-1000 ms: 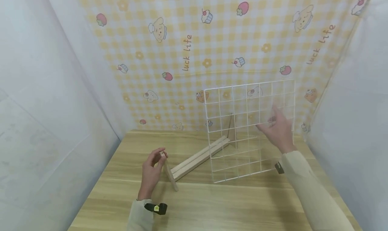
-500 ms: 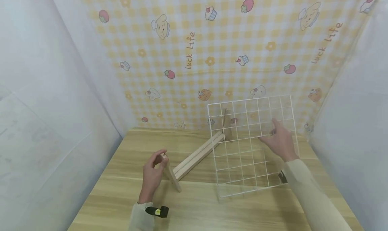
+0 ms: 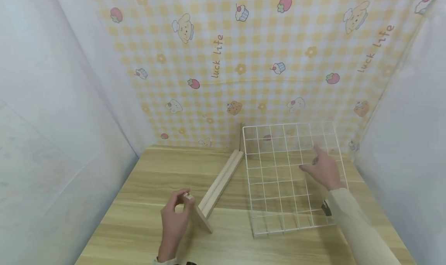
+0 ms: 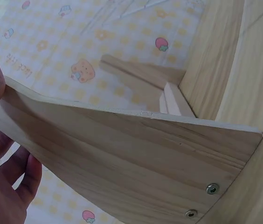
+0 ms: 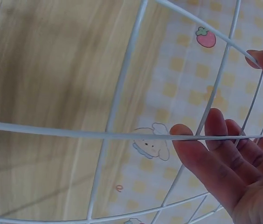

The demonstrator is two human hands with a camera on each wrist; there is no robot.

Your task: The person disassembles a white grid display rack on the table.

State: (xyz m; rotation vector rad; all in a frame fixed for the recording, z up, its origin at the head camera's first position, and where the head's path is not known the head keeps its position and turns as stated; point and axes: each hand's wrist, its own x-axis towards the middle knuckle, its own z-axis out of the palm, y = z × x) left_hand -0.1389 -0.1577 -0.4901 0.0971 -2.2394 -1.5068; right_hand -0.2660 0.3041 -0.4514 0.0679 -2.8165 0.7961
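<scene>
At the left, my left hand [image 3: 174,218] pinches the top of an upright wooden end board of a stand [image 3: 221,183]. In the left wrist view this board [image 4: 131,158] shows rounded corners and two screw heads near its lower edge. Paired slats run back from it to a second upright at the wall. My right hand [image 3: 324,170] holds a white wire grid panel [image 3: 249,180], tilted back, its lower edge close to the tabletop. In the right wrist view thumb and fingers spread across the wires [image 5: 66,132], touching them; some fingertips reach past the wires.
The wood-grain tabletop [image 3: 150,172] meets a yellow checked cloth [image 3: 209,64] hung behind it. Pale sheets hang at the left [image 3: 52,141] and right [image 3: 400,141]. The grid's left edge stands near the stand's far upright [image 3: 241,137].
The grid panel has come down toward the tabletop, leaning further back. My left hand has drawn the stand's near end toward me, and its far end has swung left.
</scene>
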